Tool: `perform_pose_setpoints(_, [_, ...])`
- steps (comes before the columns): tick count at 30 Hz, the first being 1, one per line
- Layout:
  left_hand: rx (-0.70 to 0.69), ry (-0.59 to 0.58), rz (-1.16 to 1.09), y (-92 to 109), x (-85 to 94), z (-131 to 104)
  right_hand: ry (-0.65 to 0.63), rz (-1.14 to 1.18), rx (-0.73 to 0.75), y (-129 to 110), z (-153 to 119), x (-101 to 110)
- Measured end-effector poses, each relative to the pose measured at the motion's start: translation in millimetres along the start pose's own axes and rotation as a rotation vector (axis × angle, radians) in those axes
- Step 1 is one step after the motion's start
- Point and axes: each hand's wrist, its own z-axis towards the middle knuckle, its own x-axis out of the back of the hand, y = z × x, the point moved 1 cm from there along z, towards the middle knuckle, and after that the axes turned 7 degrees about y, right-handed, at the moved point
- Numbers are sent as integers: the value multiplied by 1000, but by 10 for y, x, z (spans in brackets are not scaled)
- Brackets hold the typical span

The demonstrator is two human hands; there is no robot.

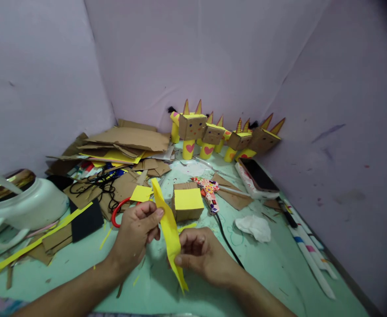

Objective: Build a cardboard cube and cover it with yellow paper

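A long yellow paper strip [169, 233] hangs between my hands, slightly bent and twisted. My left hand [140, 226] pinches its upper part between thumb and fingers. Lower down, the thumb and fingers of my right hand [202, 255] close on the strip's right edge. Just behind the strip stands a small cardboard box [188, 215] with a yellow paper square [188, 199] on it. Beside my left hand, the red handle of a tool [116, 215] is partly hidden.
Cardboard scraps [127, 138] and black cord [106, 182] lie left of a patterned glue gun [209, 189]. A white mug [31, 207] stands far left. Cardboard-headed yellow figures [192, 127] line the back. A phone [257, 174], crumpled tissue [254, 227] and white markers [312, 259] are right.
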Motion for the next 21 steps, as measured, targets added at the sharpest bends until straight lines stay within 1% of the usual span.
perform_pose_setpoints(3, [28,-8,25,4,-6,-13,-26,-217,208,-19,-31,-1])
perform_pose_setpoints(5, [40,-38,58,-6,-10,-43,-96,-373,316,-30,-55,3])
perform_pose_setpoints(6, [42,-57,78,-11,-10,-59,-153,-429,328,-32,-68,9])
perform_pose_setpoints(7, [40,-74,99,-12,-9,-73,-224,-467,315,-33,-82,17])
perform_pose_setpoints(9, [10,-93,147,1,1,-90,-411,-489,239,-39,-110,41])
perform_pose_setpoints(10, [-25,-91,183,17,9,-94,-501,-476,185,-48,-122,56])
perform_pose_setpoints(11, [-75,-77,227,37,18,-96,-544,-452,126,-62,-129,76])
perform_pose_setpoints(12, [-136,-58,280,59,25,-98,-532,-420,70,-82,-127,97])
perform_pose_setpoints(13, [-202,-41,335,78,30,-102,-459,-367,30,-108,-116,118])
perform_pose_setpoints(14, [-263,-37,394,91,31,-110,-337,-286,12,-138,-97,137])
perform_pose_setpoints(15, [-316,-50,450,95,28,-121,-187,-185,14,-167,-74,154])
perform_pose_setpoints(16, [-365,-80,500,90,20,-134,-53,-70,32,-193,-50,164])
perform_pose_setpoints(17, [-411,-125,546,76,10,-150,47,31,51,-211,-27,166])
perform_pose_setpoints(19, [-506,-213,620,33,-9,-176,150,120,57,-219,10,157])
perform_pose_setpoints(21, [-575,-254,655,-13,-15,-185,166,95,22,-196,31,144])
